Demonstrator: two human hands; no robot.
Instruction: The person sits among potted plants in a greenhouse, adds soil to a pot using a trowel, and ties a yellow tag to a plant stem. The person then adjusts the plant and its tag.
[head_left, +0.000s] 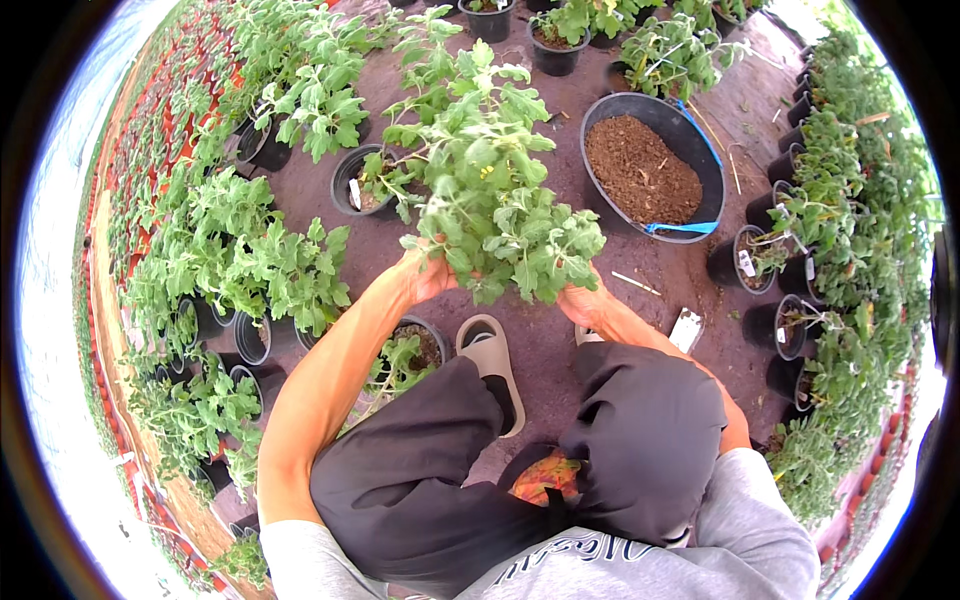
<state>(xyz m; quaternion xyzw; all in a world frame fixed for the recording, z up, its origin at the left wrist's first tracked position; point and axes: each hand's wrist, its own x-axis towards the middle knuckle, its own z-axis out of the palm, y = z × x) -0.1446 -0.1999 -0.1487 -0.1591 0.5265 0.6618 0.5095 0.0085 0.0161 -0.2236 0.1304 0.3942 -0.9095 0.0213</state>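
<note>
A bushy green leafy plant (495, 187) fills the space before me, its lower leaves between my hands. My left hand (431, 277) is at its left side with the fingertips among the leaves. At the lower right edge of the foliage is my right hand (585, 300), its fingers partly covered by leaves. What either hand grips is hidden, and the base of the plant cannot be seen. Just left of the foliage stands a black plastic pot (345, 180) with a white tag and a leafy stem. To the right is a large black tub (589, 176) holding brown soil (645, 169).
Potted plants (255, 255) crowd the left side, and a row of black pots (780, 326) with plants lines the right. Blue strapping (682, 227) lies along the tub's rim. A white packet (686, 330) and a thin stick (636, 283) lie on the ground near my right forearm.
</note>
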